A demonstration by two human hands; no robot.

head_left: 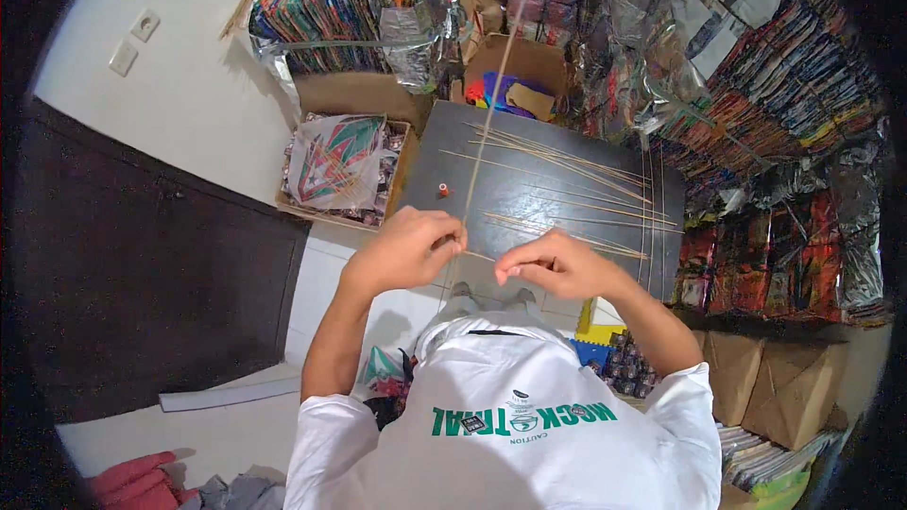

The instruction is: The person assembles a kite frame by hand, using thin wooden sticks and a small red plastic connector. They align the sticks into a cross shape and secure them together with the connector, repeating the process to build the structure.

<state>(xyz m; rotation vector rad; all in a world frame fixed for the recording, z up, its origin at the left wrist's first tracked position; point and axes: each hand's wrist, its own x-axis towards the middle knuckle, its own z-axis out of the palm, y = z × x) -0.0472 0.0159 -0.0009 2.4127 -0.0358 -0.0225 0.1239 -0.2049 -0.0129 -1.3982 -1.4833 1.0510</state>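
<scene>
From afar, my left fingers (456, 229) pinch a long stick (491, 113) near the counter (427, 168); whether my right fingers (518, 261) grasp anything, I can't tell.

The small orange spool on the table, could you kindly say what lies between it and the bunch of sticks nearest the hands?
In the head view, a long pale stick at the left hand crosses over that stretch; the rest is bare tabletop.
</scene>
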